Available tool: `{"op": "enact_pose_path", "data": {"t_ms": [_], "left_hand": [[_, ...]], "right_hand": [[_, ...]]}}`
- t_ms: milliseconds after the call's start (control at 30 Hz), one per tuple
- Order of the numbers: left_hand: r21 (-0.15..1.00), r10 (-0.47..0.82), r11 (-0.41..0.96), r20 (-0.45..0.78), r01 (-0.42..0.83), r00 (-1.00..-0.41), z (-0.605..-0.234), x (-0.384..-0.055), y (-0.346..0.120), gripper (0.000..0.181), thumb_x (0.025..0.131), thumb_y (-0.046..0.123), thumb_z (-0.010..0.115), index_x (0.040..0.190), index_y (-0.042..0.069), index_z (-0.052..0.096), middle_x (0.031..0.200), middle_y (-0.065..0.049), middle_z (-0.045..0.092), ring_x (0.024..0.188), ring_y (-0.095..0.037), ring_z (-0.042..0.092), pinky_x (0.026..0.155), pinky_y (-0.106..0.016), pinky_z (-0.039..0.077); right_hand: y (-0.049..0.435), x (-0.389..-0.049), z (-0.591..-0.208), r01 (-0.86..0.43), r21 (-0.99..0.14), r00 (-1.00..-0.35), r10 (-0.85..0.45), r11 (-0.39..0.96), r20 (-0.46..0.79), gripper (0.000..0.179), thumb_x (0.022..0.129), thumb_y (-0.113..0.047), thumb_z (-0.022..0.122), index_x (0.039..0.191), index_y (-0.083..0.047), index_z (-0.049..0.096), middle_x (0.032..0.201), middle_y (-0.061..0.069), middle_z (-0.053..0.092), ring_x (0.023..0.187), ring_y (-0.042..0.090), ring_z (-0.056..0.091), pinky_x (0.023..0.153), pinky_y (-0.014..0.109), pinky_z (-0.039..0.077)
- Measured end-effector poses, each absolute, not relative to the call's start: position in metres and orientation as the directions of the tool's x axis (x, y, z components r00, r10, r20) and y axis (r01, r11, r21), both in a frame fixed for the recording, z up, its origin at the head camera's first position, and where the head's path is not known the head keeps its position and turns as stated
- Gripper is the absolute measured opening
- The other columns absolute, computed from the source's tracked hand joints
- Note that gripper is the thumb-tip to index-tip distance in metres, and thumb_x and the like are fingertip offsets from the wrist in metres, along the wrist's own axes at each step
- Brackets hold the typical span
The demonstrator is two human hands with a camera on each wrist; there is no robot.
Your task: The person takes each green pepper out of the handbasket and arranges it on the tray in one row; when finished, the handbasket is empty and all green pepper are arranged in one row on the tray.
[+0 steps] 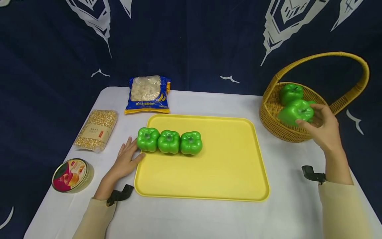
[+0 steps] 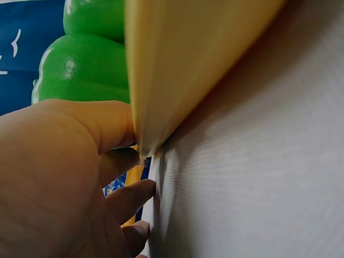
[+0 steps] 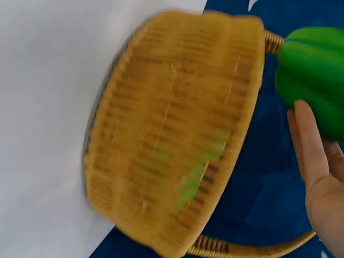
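My right hand [image 1: 323,127] grips a green bell pepper [image 1: 298,111] over the wicker basket [image 1: 276,129], beneath its arched handle. In the right wrist view this bell pepper [image 3: 317,80] is above the basket's rim, with fingers against its side. Behind it, another green bell pepper [image 1: 290,93] is in the basket. My left hand [image 1: 126,162] rests at the left edge of the yellow tray [image 1: 209,176], fingers spread. The left wrist view has the thumb touching the tray's rim [image 2: 156,64]. On the tray, three green bell peppers [image 1: 168,141] stand in a row.
A blue bag of pale flakes [image 1: 146,94] lies behind the tray. Left of the tray are a packet of corn kernels [image 1: 96,129] and a round lidded can [image 1: 73,176]. The white table [image 1: 232,219] meets a dark blue patterned cloth [image 1: 191,43] at the back.
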State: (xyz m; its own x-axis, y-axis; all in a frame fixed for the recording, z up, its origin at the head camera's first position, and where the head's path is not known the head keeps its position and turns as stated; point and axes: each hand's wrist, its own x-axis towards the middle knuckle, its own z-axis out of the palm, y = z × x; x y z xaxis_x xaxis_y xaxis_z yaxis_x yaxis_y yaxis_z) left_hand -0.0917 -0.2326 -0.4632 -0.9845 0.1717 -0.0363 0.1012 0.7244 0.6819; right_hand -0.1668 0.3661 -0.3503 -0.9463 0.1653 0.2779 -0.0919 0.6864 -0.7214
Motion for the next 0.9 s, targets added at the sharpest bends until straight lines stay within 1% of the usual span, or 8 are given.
{"op": "enact_pose_path", "data": {"t_ms": [133,200,267,367,467,533,733,900], "left_hand": [[0.68,0.172,0.726,-0.033,0.104,-0.985,-0.463,-0.093,-0.233,0.06,0.099,0.021,0.054,0.151,0.002,0.032,0.16,-0.023,0.022,0.15,-0.043,-0.001,0.118,-0.064,-0.005],[0.68,0.173,0.725,-0.029,0.107,-0.985,-0.464,-0.093,-0.233,0.06,0.099,0.021,0.054,0.151,0.002,0.033,0.16,-0.023,0.023,0.15,-0.044,-0.001,0.118,-0.064,-0.005],[0.68,0.173,0.725,-0.026,0.109,-0.985,-0.464,-0.093,-0.234,0.06,0.099,0.021,0.055,0.151,0.002,0.033,0.16,-0.023,0.023,0.15,-0.044,-0.001,0.118,-0.064,-0.005],[0.678,0.172,0.727,-0.026,0.109,-0.985,-0.464,-0.093,-0.234,0.06,0.099,0.021,0.055,0.151,0.002,0.033,0.16,-0.023,0.023,0.15,-0.044,-0.001,0.118,-0.064,-0.005],[0.679,0.17,0.726,-0.025,0.108,-0.985,-0.463,-0.092,-0.233,0.06,0.099,0.021,0.055,0.151,0.002,0.032,0.16,-0.023,0.023,0.15,-0.044,-0.001,0.117,-0.064,-0.005],[0.679,0.17,0.726,-0.025,0.108,-0.985,-0.462,-0.092,-0.233,0.061,0.098,0.02,0.055,0.151,0.002,0.032,0.16,-0.023,0.023,0.15,-0.044,-0.001,0.118,-0.064,-0.005],[0.679,0.167,0.727,-0.027,0.104,-0.986,-0.461,-0.092,-0.232,0.061,0.098,0.019,0.055,0.152,0.002,0.031,0.16,-0.023,0.022,0.15,-0.044,0.0,0.118,-0.064,-0.005],[0.676,0.168,0.729,-0.026,0.107,-0.985,-0.462,-0.092,-0.232,0.061,0.098,0.019,0.055,0.151,0.002,0.032,0.16,-0.023,0.023,0.15,-0.045,0.0,0.117,-0.064,-0.005]], "right_hand": [[0.347,-0.164,-0.355,-0.158,-0.732,-0.965,0.055,0.662,0.257,0.06,0.086,-0.011,0.072,0.141,-0.013,0.046,0.124,-0.017,0.051,0.103,-0.011,0.046,0.08,0.002,0.039],[0.336,-0.163,-0.358,-0.185,-0.748,-0.972,-0.006,0.637,0.235,0.06,0.086,-0.009,0.072,0.14,-0.012,0.046,0.125,-0.017,0.051,0.104,-0.012,0.047,0.081,0.001,0.041],[0.324,-0.162,-0.363,-0.234,-0.768,-0.97,-0.086,0.597,0.229,0.06,0.085,-0.003,0.072,0.139,-0.008,0.046,0.124,-0.017,0.052,0.106,-0.011,0.049,0.082,0.002,0.044],[0.304,-0.162,-0.369,-0.301,-0.797,-0.952,-0.212,0.523,0.22,0.059,0.083,0.004,0.07,0.136,-0.001,0.046,0.121,-0.02,0.053,0.107,-0.009,0.054,0.083,0.006,0.049],[0.282,-0.163,-0.374,-0.338,-0.821,-0.924,-0.326,0.46,0.198,0.058,0.082,0.007,0.07,0.134,0.004,0.046,0.121,-0.016,0.055,0.106,-0.007,0.057,0.083,0.01,0.052],[0.268,-0.164,-0.377,-0.342,-0.834,-0.908,-0.381,0.434,0.174,0.057,0.082,0.007,0.07,0.133,0.006,0.046,0.122,-0.01,0.055,0.107,-0.006,0.058,0.084,0.014,0.054],[0.232,-0.17,-0.385,-0.345,-0.84,-0.859,-0.502,0.419,0.103,0.058,0.082,0.0,0.074,0.133,0.002,0.048,0.128,0.012,0.054,0.108,-0.002,0.059,0.086,0.025,0.057],[0.212,-0.173,-0.39,-0.334,-0.852,-0.826,-0.56,0.403,0.059,0.06,0.08,-0.004,0.078,0.133,-0.002,0.05,0.129,0.014,0.056,0.111,0.017,0.061,0.087,0.033,0.058]]}}
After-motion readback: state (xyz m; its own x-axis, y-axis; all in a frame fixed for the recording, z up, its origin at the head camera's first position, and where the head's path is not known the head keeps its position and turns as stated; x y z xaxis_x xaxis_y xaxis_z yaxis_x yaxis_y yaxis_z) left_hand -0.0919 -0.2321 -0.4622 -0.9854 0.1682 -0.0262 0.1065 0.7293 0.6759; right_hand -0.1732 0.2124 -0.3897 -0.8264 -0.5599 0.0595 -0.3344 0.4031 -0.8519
